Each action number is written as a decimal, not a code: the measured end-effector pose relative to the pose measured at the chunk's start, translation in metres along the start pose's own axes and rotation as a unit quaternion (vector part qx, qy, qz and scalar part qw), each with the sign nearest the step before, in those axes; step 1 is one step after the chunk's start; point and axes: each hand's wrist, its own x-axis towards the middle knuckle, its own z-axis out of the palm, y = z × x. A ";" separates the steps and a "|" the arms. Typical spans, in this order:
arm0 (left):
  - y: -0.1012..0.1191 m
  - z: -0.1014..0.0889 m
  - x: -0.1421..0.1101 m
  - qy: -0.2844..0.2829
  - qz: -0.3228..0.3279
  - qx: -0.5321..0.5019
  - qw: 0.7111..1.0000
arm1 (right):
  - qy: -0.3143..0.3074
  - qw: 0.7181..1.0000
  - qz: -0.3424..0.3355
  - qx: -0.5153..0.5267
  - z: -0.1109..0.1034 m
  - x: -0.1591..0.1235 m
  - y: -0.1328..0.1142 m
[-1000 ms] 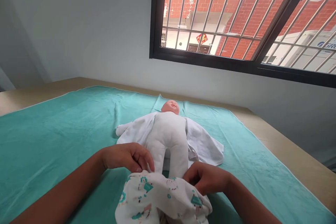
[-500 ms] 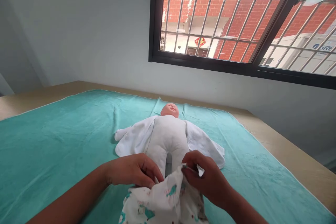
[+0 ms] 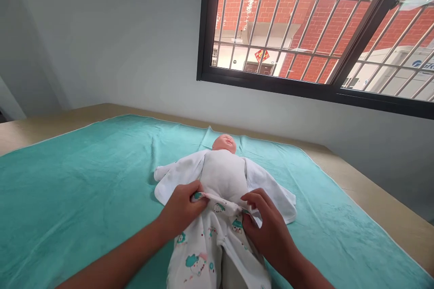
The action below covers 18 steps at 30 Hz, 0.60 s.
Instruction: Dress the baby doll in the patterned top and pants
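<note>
A baby doll [image 3: 224,171] with a soft white body lies on its back, head away from me. A white jacket [image 3: 271,188] is spread open under its torso, with the sleeves out to both sides. Patterned baby pants [image 3: 200,244], white with teal and pink prints, lie over the doll's legs, their waistband across its hips. My left hand [image 3: 185,207] pinches the waistband at its left end. My right hand [image 3: 266,221] holds the waistband's right end between thumb and fingers. The pants hide the doll's legs.
A teal blanket [image 3: 84,189] covers most of the wooden surface [image 3: 366,194]. Behind it rises a pale wall [image 3: 135,45] with a dark-framed, barred window [image 3: 264,80] at the upper right.
The pants have moved up from the doll's lower legs to its hips. My left hand has shifted up to the waistband's left end. The view has turned slightly left.
</note>
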 end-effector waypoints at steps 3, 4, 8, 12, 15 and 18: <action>-0.004 0.012 -0.004 0.073 0.051 0.040 0.995 | 0.006 1.000 0.011 -0.005 0.007 -0.002 0.003; -0.005 0.014 -0.004 0.089 0.049 0.038 0.994 | 0.002 1.000 0.010 -0.016 0.009 -0.002 0.004; -0.007 0.015 -0.001 0.067 -0.025 -0.019 0.997 | -0.056 0.996 0.002 -0.075 0.011 -0.004 0.008; -0.009 0.014 0.006 0.063 -0.026 -0.061 0.996 | -0.063 0.989 -0.074 -0.109 0.005 0.002 0.013; -0.012 0.012 0.013 0.067 0.003 -0.071 0.995 | -0.048 0.989 -0.091 -0.105 0.003 0.009 0.016; -0.013 0.010 0.022 0.069 0.027 -0.055 0.996 | -0.044 0.993 -0.057 -0.097 0.004 0.020 0.018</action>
